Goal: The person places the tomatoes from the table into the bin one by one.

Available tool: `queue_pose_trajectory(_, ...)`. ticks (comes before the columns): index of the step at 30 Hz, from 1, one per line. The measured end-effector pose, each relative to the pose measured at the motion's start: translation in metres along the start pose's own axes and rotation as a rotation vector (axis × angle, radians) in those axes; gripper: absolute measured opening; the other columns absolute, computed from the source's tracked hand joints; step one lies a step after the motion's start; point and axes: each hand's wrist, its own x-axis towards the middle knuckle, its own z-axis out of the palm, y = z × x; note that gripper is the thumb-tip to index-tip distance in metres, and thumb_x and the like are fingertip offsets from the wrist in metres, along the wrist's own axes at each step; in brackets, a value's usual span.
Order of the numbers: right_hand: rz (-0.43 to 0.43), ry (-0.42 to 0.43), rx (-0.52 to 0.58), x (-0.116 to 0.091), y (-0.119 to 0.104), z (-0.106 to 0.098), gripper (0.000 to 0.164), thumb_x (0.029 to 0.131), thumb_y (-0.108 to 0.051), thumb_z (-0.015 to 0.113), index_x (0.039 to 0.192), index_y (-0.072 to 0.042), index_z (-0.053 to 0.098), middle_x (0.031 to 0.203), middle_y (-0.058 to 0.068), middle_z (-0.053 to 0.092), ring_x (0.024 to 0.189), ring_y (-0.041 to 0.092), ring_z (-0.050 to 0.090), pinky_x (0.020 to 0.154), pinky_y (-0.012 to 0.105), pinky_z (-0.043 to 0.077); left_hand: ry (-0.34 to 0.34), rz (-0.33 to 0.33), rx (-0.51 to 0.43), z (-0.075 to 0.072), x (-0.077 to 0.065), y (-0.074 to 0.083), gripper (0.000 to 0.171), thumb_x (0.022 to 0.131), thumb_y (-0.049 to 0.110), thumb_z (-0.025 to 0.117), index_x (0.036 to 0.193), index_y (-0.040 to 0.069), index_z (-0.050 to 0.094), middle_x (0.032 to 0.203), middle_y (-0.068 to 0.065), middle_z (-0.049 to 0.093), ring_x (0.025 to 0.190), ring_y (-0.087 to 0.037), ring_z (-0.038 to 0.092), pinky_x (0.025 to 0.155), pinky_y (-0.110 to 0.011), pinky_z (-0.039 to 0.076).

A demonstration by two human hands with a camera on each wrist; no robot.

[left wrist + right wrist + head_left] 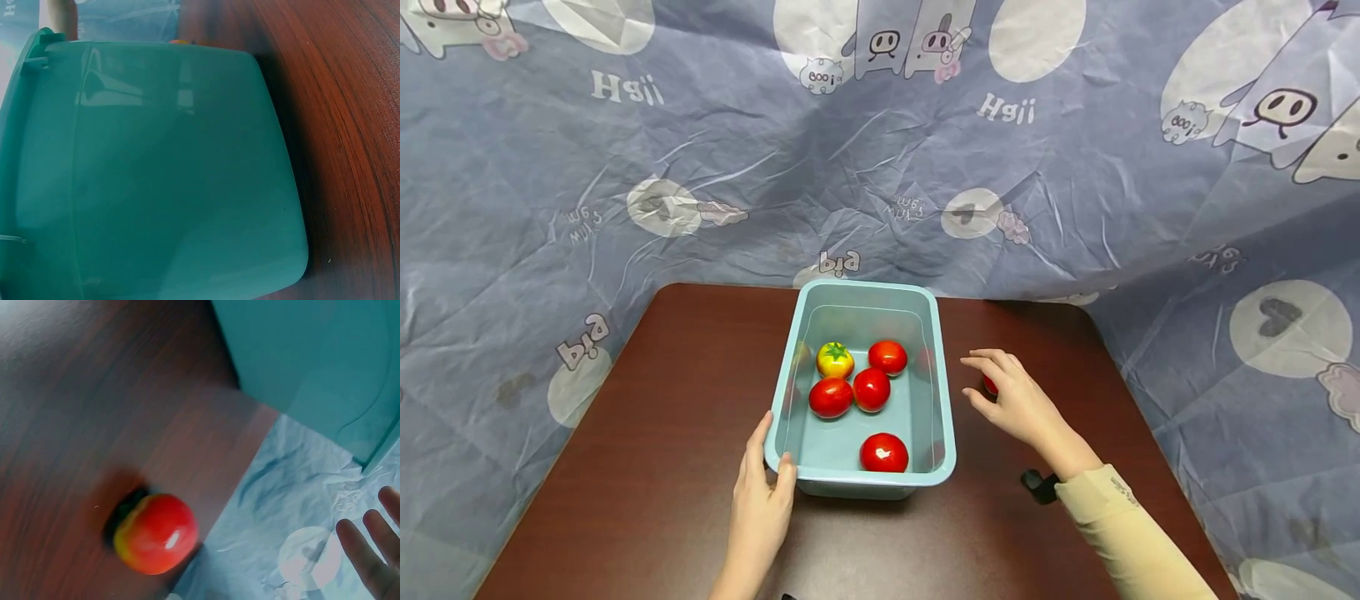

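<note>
A light blue-green plastic bin (934,400) stands on the table with several shiny red tomatoes (872,390) inside. Among them is one yellow tomato (835,361) with a green leafy top. My left hand (760,500) holds the bin's near left corner, thumb at the front rim and fingers along the side. To the right of the bin, my right hand (1018,400) hovers with spread, slightly bent fingers and nothing in them. Partly hidden beneath it in the head view, a red and yellow tomato (159,534) lies on the table, apart from the fingers (365,562).
The dark brown wooden table (685,400) extends on both sides of the bin. A blue patterned sheet (850,167) hangs behind it and along the sides. A small black device (1040,486) is at my right wrist.
</note>
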Motion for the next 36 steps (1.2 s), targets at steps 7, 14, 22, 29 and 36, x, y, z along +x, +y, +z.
queue_pose_trajectory(7, 0.074, -0.048, -0.02, -0.013, 0.018, 0.007, 0.042, 0.086, -0.016, 0.072, 0.125, -0.004, 0.063, 0.129, 0.016, 0.057, 0.117, 0.037, 0.051, 0.094, 0.051, 0.047, -0.011, -0.006, 0.0, 0.0, -0.001, 0.001, 0.061, 0.096, 0.015, 0.051, 0.153, 0.028, 0.033, 0.149, -0.013, 0.045, 0.124, -0.036, 0.054, 0.096, -0.056, 0.044)
queue_pose_trajectory(14, 0.113, -0.077, -0.021, -0.017, 0.029, 0.012, 0.044, 0.086, -0.017, 0.072, 0.127, -0.004, 0.062, 0.129, 0.017, 0.056, 0.118, 0.038, 0.05, 0.095, 0.053, 0.047, -0.009, -0.017, 0.005, 0.0, -0.002, 0.002, 0.06, 0.096, 0.015, 0.051, 0.153, 0.028, 0.033, 0.149, -0.013, 0.044, 0.124, -0.036, 0.054, 0.096, -0.056, 0.045)
queue_pose_trajectory(22, 0.187, -0.112, -0.011, -0.018, 0.044, 0.012, 0.046, 0.088, -0.016, 0.07, 0.129, -0.001, 0.058, 0.131, 0.02, 0.054, 0.12, 0.041, 0.046, 0.097, 0.056, 0.045, -0.007, -0.012, 0.005, 0.0, -0.001, 0.002, 0.06, 0.096, 0.014, 0.051, 0.153, 0.027, 0.033, 0.149, -0.014, 0.045, 0.123, -0.037, 0.054, 0.096, -0.056, 0.045)
queue_pose_trajectory(29, 0.214, -0.14, -0.013, -0.021, 0.049, 0.016, 0.047, 0.088, -0.017, 0.07, 0.13, -0.002, 0.058, 0.131, 0.019, 0.053, 0.12, 0.04, 0.046, 0.098, 0.056, 0.044, -0.002, -0.002, 0.01, 0.001, -0.002, 0.002, 0.06, 0.096, 0.014, 0.052, 0.152, 0.025, 0.034, 0.148, -0.015, 0.045, 0.121, -0.038, 0.055, 0.095, -0.057, 0.045)
queue_pose_trajectory(36, 0.216, -0.133, -0.029, -0.015, 0.058, 0.02, 0.046, 0.087, -0.014, 0.069, 0.129, 0.0, 0.058, 0.129, 0.022, 0.054, 0.118, 0.042, 0.047, 0.098, 0.056, 0.044, -0.006, -0.011, 0.009, 0.001, -0.001, 0.002, 0.06, 0.096, 0.015, 0.051, 0.152, 0.027, 0.034, 0.149, -0.014, 0.045, 0.123, -0.037, 0.054, 0.095, -0.056, 0.045)
